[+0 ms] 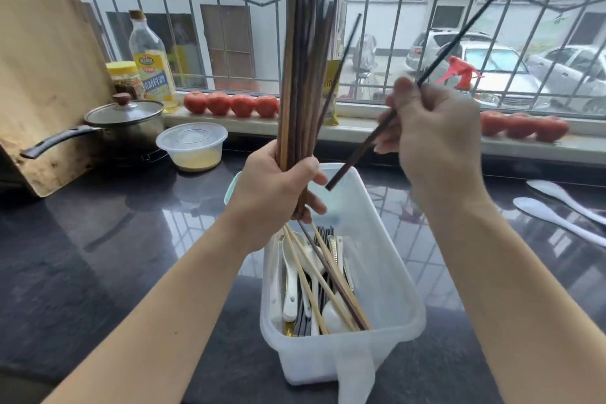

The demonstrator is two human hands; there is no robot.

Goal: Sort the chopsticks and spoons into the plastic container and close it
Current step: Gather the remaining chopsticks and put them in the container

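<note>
Head view showed the plastic container [387, 272] standing open on the dark countertop [98, 256], already holding white spoons [288, 275] and several chopsticks [331, 275] along its left side. We found the left hand [272, 197] clenched around an upright bundle of chopsticks [301, 82] directly over the container. The right hand [433, 138] pinched a single dark chopstick [360, 147], tilted, its lower end above the far rim. We judged the bundle loosely fanned at the top (sticks could slip out sideways onto the counter). Two white spoons [564, 207] lay well apart, at the right, easily overlooked before closing.
</note>
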